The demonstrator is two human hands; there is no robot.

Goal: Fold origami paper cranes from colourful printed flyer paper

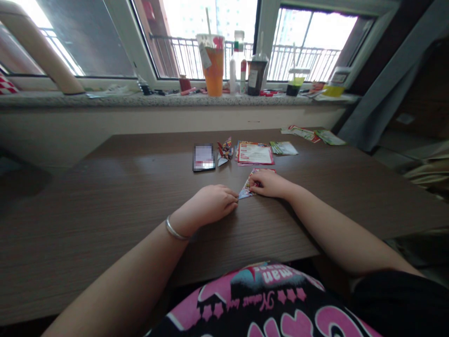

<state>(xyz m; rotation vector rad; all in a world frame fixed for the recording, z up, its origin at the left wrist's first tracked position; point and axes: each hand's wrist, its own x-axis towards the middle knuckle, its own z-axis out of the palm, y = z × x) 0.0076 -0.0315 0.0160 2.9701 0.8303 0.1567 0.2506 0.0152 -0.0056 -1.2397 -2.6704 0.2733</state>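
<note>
A printed, colourful piece of folded paper [246, 188] lies on the brown table, its pointed corner toward the left. My right hand [268, 183] rests over the paper with curled fingers pressed on it, hiding much of its middle. At the pointed corner, my left hand [219, 202] has its fingers closed together, the fingertips gripping the tip. A silver bangle circles the left wrist. Just beyond are a folded paper figure [225, 152] in the same kind of print and a stack of printed sheets [255, 153] with red borders.
A phone [204, 157] with a lit screen lies left of the paper figure. Greenish printed sheets [283, 148] and more papers [303, 134] lie to the right. On the stone windowsill [140, 101] stand an orange drink cup [213, 70], a dark drink cup [256, 75] and several bottles.
</note>
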